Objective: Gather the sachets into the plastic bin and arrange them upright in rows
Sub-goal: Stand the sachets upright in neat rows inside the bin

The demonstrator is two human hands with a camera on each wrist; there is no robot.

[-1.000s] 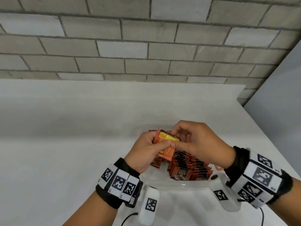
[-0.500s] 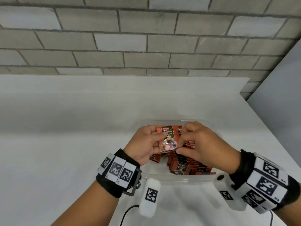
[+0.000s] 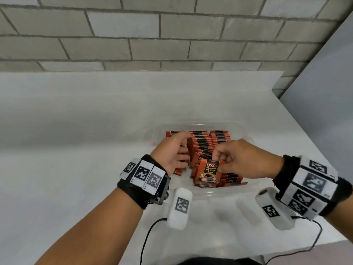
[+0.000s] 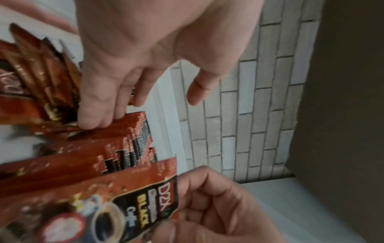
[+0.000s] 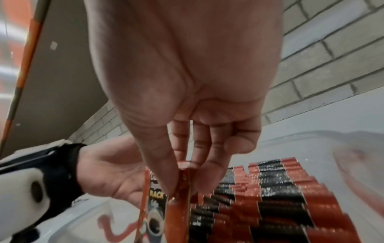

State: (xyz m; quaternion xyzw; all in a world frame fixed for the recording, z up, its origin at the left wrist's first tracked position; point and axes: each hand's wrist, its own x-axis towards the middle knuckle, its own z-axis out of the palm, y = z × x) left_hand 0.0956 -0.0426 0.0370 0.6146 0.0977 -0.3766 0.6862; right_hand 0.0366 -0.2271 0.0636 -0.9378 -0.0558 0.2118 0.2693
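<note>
Head view: the right hand (image 3: 240, 161) pinches a sachet (image 3: 207, 174) upright at the near end of the rows in the plastic bin (image 3: 236, 190) on the worktop (image 3: 76, 131), probably to slot it in. Left wrist view: the left hand (image 4: 145, 54) has straight fingers (image 4: 93, 106) pressing the rows, likely steadying them. Right wrist view: same pinch at the sachet's top edge.

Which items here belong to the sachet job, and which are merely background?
Job: plastic bin; rows of sachets; sachet pinched by right hand; left hand against the rows.

Background: white table; brick wall.

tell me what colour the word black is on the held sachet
Yellow, on the sachet in the right hand; clearest in the head view.
</note>
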